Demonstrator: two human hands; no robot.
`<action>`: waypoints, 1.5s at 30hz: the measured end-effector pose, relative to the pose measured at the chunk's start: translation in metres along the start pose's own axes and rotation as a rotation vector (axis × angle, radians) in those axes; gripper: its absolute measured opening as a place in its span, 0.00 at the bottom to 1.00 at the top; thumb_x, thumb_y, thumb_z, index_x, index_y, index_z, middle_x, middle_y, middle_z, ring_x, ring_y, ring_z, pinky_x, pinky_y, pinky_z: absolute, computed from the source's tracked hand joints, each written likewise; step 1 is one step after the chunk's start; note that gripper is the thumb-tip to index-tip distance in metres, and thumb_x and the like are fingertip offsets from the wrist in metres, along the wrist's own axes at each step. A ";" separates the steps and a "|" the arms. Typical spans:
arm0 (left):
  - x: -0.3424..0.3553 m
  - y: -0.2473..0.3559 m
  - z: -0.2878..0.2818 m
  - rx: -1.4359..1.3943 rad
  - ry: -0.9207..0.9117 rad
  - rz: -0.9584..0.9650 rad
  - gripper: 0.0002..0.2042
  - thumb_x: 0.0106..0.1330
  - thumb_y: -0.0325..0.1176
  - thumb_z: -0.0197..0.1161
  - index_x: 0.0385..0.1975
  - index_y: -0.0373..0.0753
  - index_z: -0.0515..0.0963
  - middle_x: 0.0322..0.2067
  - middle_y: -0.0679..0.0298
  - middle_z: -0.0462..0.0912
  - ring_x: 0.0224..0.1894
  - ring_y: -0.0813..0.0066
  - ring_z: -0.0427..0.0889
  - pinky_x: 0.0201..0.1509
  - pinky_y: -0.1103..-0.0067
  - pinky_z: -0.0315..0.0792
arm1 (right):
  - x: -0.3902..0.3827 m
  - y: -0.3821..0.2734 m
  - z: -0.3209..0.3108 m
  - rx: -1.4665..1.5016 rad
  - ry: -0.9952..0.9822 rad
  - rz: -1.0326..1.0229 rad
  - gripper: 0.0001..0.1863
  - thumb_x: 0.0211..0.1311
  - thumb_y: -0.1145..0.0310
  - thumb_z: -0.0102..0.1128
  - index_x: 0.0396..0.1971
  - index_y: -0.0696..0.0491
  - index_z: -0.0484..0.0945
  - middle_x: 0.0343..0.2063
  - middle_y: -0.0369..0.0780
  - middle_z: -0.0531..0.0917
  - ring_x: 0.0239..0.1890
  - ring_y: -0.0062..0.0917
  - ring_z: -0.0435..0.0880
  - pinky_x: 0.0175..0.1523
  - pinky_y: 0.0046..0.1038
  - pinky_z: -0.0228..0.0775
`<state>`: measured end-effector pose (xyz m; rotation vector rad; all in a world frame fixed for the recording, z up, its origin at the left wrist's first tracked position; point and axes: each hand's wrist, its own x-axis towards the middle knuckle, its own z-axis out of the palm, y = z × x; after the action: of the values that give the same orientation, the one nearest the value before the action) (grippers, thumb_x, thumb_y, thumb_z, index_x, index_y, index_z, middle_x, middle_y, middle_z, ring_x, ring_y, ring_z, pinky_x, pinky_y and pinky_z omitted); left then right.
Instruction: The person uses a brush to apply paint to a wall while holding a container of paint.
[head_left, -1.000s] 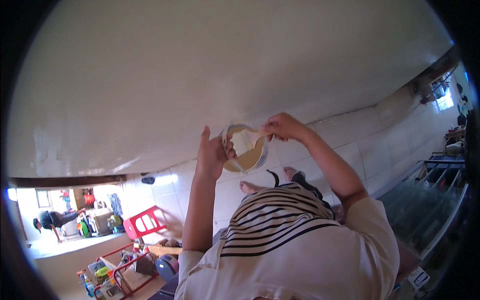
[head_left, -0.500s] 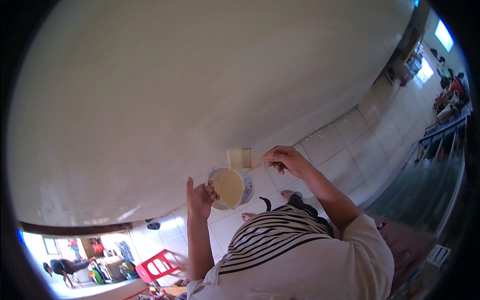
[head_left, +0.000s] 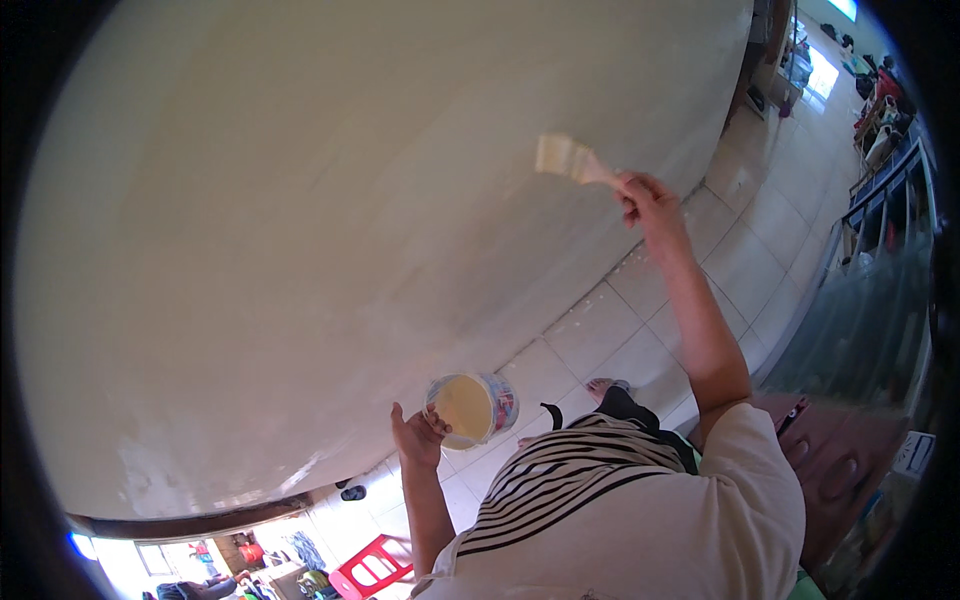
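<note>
Brush (head_left: 566, 159) in the right fingers (head_left: 629, 209), now well apart from the bucket (head_left: 507, 404) in the left fingers (head_left: 437, 422)

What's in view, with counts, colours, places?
Smooth wall: one, beige, upper left
Tiled floor: one, pale, centre, upper right
Flat, pale-handled paintbrush: one, cream, before the wall
Round bucket of cream liquid: one, white, lower centre
Slotted plastic seat: one, red, lower left
Glassy framed panel: one, dark greenish, right
Another person: one, dark-clothed, bottom left
Distant clutter: uncountable, mixed, edges
Striped clothing: black and white, lower centre
Left grip: one, bare, at bucket rim
Right grip: one, bare, on paintbrush handle
</note>
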<state>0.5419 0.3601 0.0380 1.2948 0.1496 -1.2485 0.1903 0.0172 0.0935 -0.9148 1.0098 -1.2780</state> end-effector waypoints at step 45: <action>0.039 -0.029 -0.059 -0.031 0.073 -0.087 0.33 0.65 0.64 0.40 0.30 0.32 0.71 0.14 0.65 0.69 0.17 0.69 0.70 0.32 0.70 0.68 | -0.038 0.071 0.084 -0.448 0.038 -0.458 0.14 0.66 0.68 0.49 0.49 0.57 0.69 0.34 0.44 0.74 0.37 0.33 0.76 0.42 0.31 0.69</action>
<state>0.5673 0.3881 -0.0284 1.3191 0.2790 -1.2676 0.2915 0.0606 0.0561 -1.5370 1.1835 -1.4736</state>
